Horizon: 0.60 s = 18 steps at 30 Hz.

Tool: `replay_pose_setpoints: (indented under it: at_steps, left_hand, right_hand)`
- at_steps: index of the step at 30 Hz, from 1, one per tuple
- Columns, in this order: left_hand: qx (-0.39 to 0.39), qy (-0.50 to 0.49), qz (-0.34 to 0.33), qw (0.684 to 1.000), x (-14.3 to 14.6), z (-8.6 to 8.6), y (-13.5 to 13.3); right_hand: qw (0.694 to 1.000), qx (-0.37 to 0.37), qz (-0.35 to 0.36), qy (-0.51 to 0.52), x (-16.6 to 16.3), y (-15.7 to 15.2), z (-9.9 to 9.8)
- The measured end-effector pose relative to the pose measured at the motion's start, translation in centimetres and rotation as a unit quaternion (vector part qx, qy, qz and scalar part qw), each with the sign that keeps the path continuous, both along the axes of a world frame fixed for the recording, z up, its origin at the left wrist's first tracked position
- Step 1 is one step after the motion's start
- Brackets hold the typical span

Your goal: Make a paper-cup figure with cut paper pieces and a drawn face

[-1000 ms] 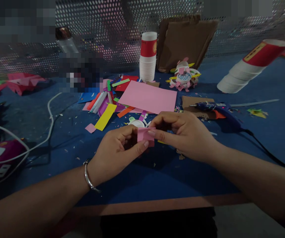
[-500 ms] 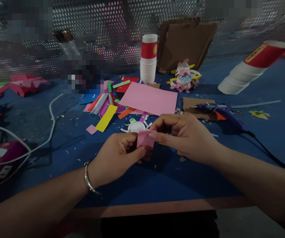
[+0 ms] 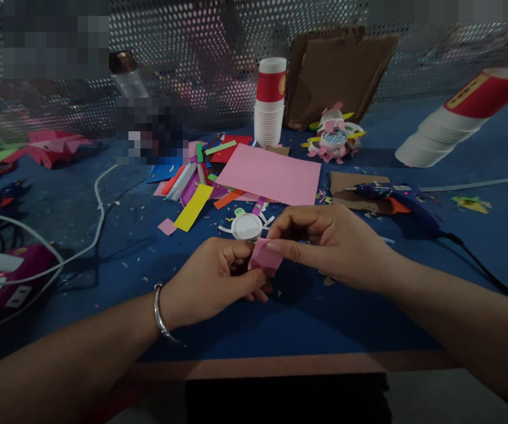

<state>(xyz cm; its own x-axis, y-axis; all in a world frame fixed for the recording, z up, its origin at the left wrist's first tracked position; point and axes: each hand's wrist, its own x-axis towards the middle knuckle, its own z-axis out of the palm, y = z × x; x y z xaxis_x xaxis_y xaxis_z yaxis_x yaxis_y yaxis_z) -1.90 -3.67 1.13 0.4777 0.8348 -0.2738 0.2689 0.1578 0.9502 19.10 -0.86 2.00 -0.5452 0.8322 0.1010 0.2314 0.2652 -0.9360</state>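
Note:
A small piece of pink paper is held up between my two hands, above the blue table. My left hand pinches its lower left side between thumb and fingers. The thumb and forefinger of my right hand grip its top right corner. Just beyond the fingers lies a white cup base with paper strips, partly covered by my hands. Farther back is a large pink sheet, and a yellow paper strip lies to the left of it.
Stacked paper cups stand at the back; another cup stack leans at right. A glue gun rests on cardboard, its cord running right. A white cable and a purple power strip are at left. A decorated cup craft sits behind.
The pink piece has tilted, its top right corner turned in my fingers. Both hands keep their grip with only slight movement. The whole view has shifted a little.

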Motion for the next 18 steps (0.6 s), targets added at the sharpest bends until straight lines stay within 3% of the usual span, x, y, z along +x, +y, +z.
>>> replay_pose_setpoints:
  at_steps: [6,13,18]
  left_hand:
    - [-0.003,-0.019,-0.001,1.0,-0.25,-0.59,0.41]
    - [0.024,0.004,-0.03,0.999,-0.38,0.33,0.29]
    - [0.034,-0.032,-0.023,0.999,-0.17,-0.09,0.3]
  right_hand:
    - [0.999,0.019,-0.03,-0.001,0.15,0.26,-0.03]
    - [0.999,0.0,-0.039,0.012,0.2,0.41,0.34]
    - [0.998,-0.012,-0.046,0.029,0.29,0.53,0.5]
